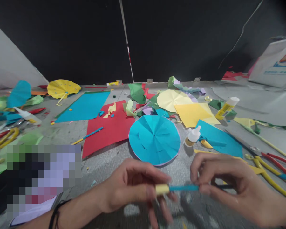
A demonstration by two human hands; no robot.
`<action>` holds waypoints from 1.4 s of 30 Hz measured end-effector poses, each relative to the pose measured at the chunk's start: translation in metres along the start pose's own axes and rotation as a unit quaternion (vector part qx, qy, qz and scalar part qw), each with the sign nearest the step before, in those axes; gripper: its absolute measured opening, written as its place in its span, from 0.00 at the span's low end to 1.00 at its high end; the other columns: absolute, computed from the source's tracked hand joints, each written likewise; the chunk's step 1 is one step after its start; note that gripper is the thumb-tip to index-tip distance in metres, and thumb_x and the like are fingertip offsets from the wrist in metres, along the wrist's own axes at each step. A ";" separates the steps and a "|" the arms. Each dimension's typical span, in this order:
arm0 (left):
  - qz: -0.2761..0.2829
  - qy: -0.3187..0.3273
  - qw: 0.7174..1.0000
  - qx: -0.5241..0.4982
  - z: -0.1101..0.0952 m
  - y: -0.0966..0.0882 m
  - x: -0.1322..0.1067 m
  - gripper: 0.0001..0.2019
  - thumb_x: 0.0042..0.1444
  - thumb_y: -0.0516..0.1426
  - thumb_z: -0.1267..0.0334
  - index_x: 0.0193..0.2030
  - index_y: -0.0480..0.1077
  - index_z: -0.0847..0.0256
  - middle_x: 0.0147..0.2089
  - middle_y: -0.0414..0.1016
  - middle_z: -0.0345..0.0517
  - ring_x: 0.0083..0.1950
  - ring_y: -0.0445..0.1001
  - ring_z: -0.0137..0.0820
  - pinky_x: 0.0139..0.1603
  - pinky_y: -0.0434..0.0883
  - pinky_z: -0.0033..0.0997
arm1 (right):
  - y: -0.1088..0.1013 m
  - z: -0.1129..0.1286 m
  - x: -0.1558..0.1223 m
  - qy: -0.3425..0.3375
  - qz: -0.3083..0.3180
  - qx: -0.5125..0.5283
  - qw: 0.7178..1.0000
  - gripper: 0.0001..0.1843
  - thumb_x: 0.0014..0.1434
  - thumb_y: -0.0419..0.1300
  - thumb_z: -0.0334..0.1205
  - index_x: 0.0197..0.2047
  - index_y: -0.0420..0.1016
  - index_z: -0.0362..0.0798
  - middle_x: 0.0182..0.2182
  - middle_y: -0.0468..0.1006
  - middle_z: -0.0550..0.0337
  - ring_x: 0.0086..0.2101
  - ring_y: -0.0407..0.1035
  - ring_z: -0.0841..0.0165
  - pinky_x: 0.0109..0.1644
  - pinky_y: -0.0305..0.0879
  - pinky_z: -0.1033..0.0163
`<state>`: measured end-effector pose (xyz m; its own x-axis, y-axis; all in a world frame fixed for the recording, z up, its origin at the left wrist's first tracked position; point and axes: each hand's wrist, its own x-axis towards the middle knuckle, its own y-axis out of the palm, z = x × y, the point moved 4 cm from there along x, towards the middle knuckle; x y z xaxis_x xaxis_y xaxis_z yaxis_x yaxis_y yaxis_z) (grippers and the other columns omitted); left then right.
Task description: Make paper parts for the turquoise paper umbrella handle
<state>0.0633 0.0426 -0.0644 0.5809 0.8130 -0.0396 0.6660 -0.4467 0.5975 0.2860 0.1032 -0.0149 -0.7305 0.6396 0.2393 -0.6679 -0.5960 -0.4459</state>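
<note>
So the stick (183, 188) lies pretty much flat, long axis running left to right across the view, with the yellow paper tip toward the left hand (133, 187) and the dark bare end toward the right hand (228, 184). It's held just above the tabletop (105, 162), in front of the blue paper circle (154, 140). Left fingers are pinched closed around the yellow tip, and right fingers are pinched closed on the other end. The stick itself is thin, wrapped in blue paper through the middle, and a bit blurry. A small glue bottle (193, 136) stands beside the circle, and scissors (251, 148) lie off to the right.
</note>
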 end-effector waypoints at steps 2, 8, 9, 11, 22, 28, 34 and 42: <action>-0.080 0.067 0.994 0.044 -0.009 -0.005 0.004 0.14 0.60 0.70 0.64 0.53 0.83 0.58 0.48 0.88 0.55 0.38 0.88 0.40 0.28 0.84 0.29 | -0.004 -0.007 0.004 0.045 -0.050 0.007 0.998 0.13 0.65 0.68 0.42 0.29 0.80 0.49 0.33 0.80 0.55 0.33 0.76 0.66 0.34 0.74 0.64; -0.226 0.095 0.959 0.143 -0.011 -0.012 0.008 0.12 0.56 0.72 0.61 0.43 0.84 0.67 0.35 0.87 0.54 0.27 0.85 0.35 0.21 0.80 0.25 | 0.010 -0.042 0.000 0.171 -0.008 0.213 0.962 0.16 0.64 0.70 0.50 0.32 0.81 0.47 0.39 0.77 0.58 0.23 0.64 0.79 0.21 0.63 0.74; -0.228 0.091 0.958 0.148 -0.011 -0.012 0.007 0.13 0.56 0.72 0.60 0.42 0.84 0.68 0.35 0.87 0.55 0.27 0.85 0.36 0.21 0.79 0.25 | 0.012 -0.045 -0.001 0.177 -0.003 0.232 0.956 0.16 0.64 0.71 0.50 0.32 0.80 0.46 0.39 0.76 0.59 0.22 0.64 0.80 0.21 0.62 0.75; -0.235 0.089 0.955 0.158 -0.010 -0.012 0.006 0.14 0.55 0.73 0.60 0.42 0.84 0.68 0.35 0.87 0.56 0.27 0.85 0.36 0.21 0.79 0.25 | 0.012 -0.048 -0.001 0.187 0.001 0.249 0.950 0.17 0.64 0.71 0.49 0.32 0.80 0.45 0.39 0.75 0.60 0.21 0.63 0.82 0.20 0.60 0.75; -0.289 0.148 0.902 0.285 -0.017 -0.008 0.000 0.08 0.57 0.70 0.62 0.39 0.86 0.65 0.28 0.85 0.49 0.25 0.83 0.34 0.21 0.79 0.25 | 0.011 -0.045 0.002 0.181 -0.020 0.234 0.955 0.19 0.60 0.74 0.53 0.31 0.81 0.45 0.38 0.77 0.59 0.21 0.63 0.81 0.20 0.62 0.74; -0.285 0.139 0.895 0.314 -0.015 -0.008 0.000 0.13 0.56 0.70 0.64 0.47 0.84 0.64 0.31 0.84 0.47 0.23 0.80 0.29 0.20 0.77 0.23 | 0.014 -0.042 0.003 0.164 -0.016 0.232 0.959 0.20 0.60 0.73 0.53 0.31 0.80 0.45 0.37 0.77 0.59 0.21 0.63 0.80 0.20 0.63 0.73; -0.263 0.162 0.886 0.347 -0.017 -0.006 0.002 0.07 0.57 0.70 0.63 0.40 0.86 0.63 0.34 0.84 0.48 0.23 0.79 0.28 0.19 0.75 0.22 | 0.015 -0.040 0.002 0.152 -0.004 0.244 0.958 0.17 0.63 0.72 0.50 0.32 0.81 0.45 0.37 0.76 0.60 0.22 0.61 0.81 0.21 0.61 0.75; -0.269 0.151 0.888 0.341 -0.018 -0.005 0.000 0.06 0.56 0.70 0.64 0.39 0.87 0.62 0.32 0.83 0.47 0.23 0.79 0.28 0.18 0.72 0.21 | 0.013 -0.043 0.000 0.152 -0.006 0.247 0.957 0.13 0.64 0.72 0.47 0.33 0.83 0.46 0.39 0.76 0.60 0.23 0.63 0.81 0.22 0.62 0.75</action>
<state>0.0519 0.0519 -0.0529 0.0088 0.9944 0.1056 0.9975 -0.0013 -0.0707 0.2837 0.1164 -0.0573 -0.6971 0.7150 -0.0535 -0.7169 -0.6963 0.0359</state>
